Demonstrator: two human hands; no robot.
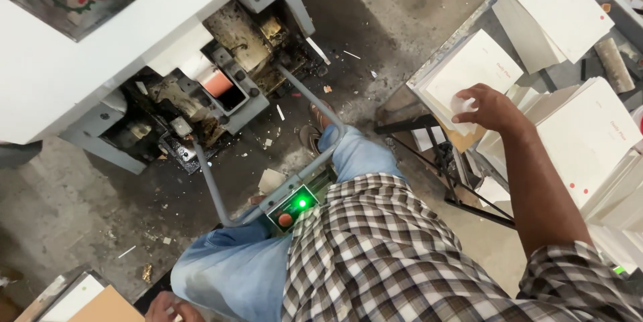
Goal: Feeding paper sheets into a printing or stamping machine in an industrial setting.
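Right hand: the right hand (487, 108) reaches out to the table (450, 46) on the person's right, fingers curled down onto the top sheet of a paper stack (472, 64); it pinches the near corner of that sheet, which bends up white under the fingertips.
Paper stack: cream sheets piled at the table's near left corner, edges roughly squared, faint red print on the top sheet; too small to read.
Neighbouring stacks: a second pile (589, 138) lies just beside the wrist toward the table's near edge; a third pile (562, 7) sits at the far edge, well apart from the hand.
Roll: a grey cylinder (613, 64) lies between the far and near piles, at the table's right side.
Left hand: the left hand (167, 308) shows only at the lower frame edge, next to a brown board (107, 307); cannot tell whether it is open or gripping.
Body: checked shirt (388, 248) and blue jeans (234, 268); the person is seated facing the machine.
Control box: small grey box (295, 207) at the knee, green lamp lit, red button beside it, fixed on a bent grey tube (207, 181).
Machine: white housing (80, 61) with an open, grimy metal mechanism (228, 81) below its front edge.
Floor: concrete (67, 208), littered with paper scraps.
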